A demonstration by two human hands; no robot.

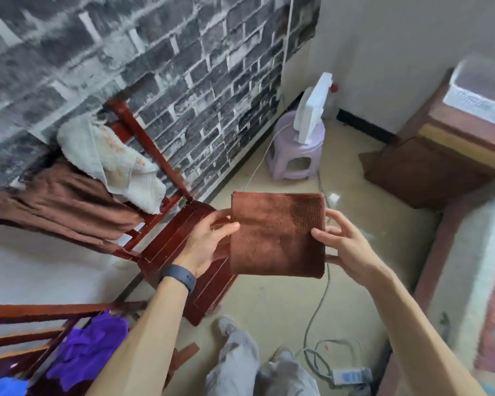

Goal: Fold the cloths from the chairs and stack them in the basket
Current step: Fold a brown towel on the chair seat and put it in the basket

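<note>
Folded brown cloth held flat, near-square, left hand and right hand fingers clamped on its side edges

Soft, even indoor daylight; wide-angle view, smeared toward the edges.

Light is diffuse with no hard shadows; the pale floor carries only a faint sheen near its middle. The folded brown cloth at the centre is the sharpest thing, its pile texture readable, and the hands at its sides are fairly crisp. The brick-pattern wall is streaked with motion blur, straight lines bow outward, and the white basket at the upper right corner is washed out and soft.
</note>
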